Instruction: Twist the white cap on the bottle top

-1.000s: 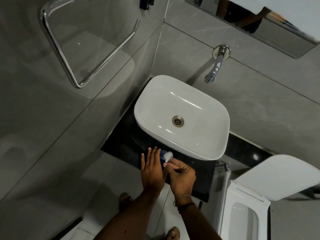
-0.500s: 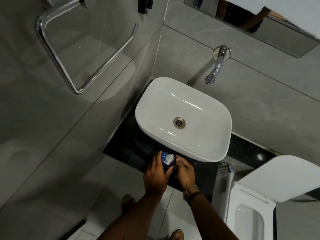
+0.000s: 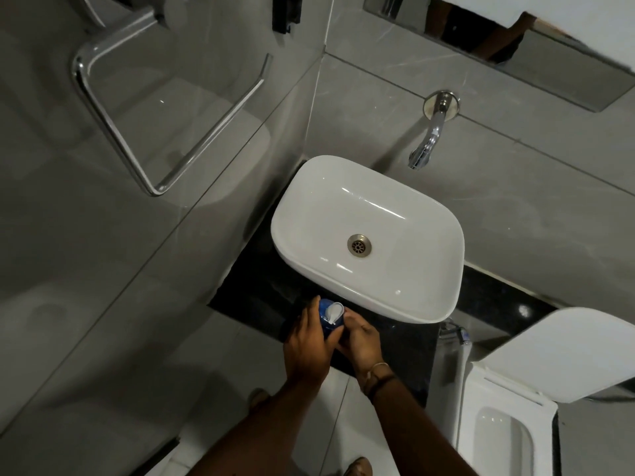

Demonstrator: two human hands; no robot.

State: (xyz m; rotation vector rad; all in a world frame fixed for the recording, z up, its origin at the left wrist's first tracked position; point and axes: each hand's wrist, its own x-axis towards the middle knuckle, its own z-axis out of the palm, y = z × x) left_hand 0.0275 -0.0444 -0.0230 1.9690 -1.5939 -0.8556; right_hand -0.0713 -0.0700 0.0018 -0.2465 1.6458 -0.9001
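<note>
Blue bottle point(image 3: 326, 321) with a white cap stood on the black worktop point(image 3: 261, 297), just in front of the sink point(image 3: 443, 304). Our left hand point(image 3: 307, 345) gripped it; our right hand point(image 3: 360, 338) curled beside it, touching.

Both hands grip a blue bottle point(image 3: 325, 321) over the black counter point(image 3: 261, 297); left hand point(image 3: 307, 348), right hand point(image 3: 362, 340); white basin point(image 3: 405, 269) just beyond.

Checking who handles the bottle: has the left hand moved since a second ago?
Yes. The left hand lay flat beside the blue bottle; it now grips it, nearer the sink rim.
</note>
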